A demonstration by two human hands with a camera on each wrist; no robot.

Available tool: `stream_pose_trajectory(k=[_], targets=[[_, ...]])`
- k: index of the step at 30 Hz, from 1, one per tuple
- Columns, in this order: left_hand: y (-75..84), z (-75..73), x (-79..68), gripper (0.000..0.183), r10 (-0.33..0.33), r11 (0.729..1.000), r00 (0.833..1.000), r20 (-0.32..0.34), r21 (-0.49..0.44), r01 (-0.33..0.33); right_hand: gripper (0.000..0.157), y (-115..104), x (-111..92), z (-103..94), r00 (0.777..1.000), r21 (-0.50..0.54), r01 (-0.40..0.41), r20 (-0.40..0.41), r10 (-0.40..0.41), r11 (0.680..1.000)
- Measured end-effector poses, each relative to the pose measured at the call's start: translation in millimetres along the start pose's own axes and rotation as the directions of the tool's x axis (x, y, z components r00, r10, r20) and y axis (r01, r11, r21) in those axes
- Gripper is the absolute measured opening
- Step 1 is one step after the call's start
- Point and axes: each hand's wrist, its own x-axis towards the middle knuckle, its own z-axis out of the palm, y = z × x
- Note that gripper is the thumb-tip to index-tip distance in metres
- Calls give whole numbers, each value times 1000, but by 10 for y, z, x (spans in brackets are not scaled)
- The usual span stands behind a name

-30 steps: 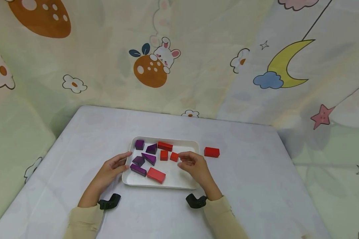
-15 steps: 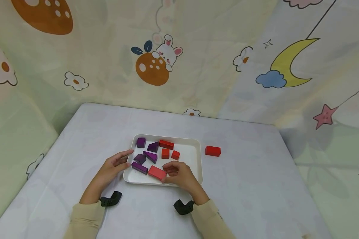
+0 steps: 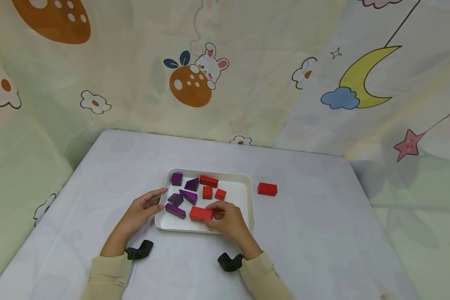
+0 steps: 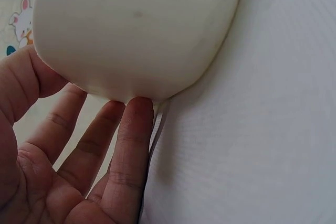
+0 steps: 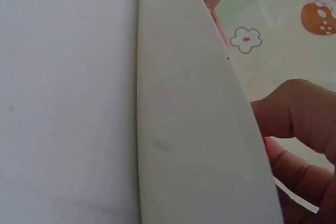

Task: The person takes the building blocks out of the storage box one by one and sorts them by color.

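Note:
A white tray lies on the table, with purple blocks on its left and red blocks toward its middle. My left hand rests at the tray's left end. In the left wrist view its fingers reach out fairly straight, tips against the outer wall. My right hand is over the tray's front part, its thumb and fingers pinching the right end of a red rectangular block. In the right wrist view the tray wall hides nearly all of that block.
Another red block lies on the table just right of the tray. Inside stand a red bar, two small red blocks, a purple cube and a purple bar. A printed cloth hangs behind the table.
My right hand has come from near the small red block at the right to the larger red block in front. That block has turned straighter and shifted slightly right. The left hand stays put.

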Motion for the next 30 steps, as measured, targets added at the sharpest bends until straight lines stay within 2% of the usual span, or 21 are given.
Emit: stream_pose_trajectory(k=[3,7,11,15,21,25,30], targets=[[-3,4,-2,57,10,1000,1000,0,-5,-10,29,31,-28,-61,999,118,31,-34,-27,992],[-13,4,-2,56,21,1000,1000,2,-12,-21,33,84,-55,-165,996,277,84,-56,-71,957],[-18,4,-3,56,19,1000,1000,1,-9,-19,36,147,-79,-278,986,342,165,-87,-143,925],[-26,7,-5,56,14,1000,1000,1,-10,-14,36,208,-117,-409,972,369,234,-120,-204,900],[-41,13,-10,57,12,999,1000,-5,-32,-12,37,326,-205,-643,956,395,290,-153,-249,871],[-40,14,-16,57,8,999,1000,-9,-31,-9,36,449,-255,-837,949,349,307,-179,-258,885],[-20,10,-18,58,-6,1000,1000,-13,-12,6,37,587,-292,-1119,950,299,281,-223,-220,912]])
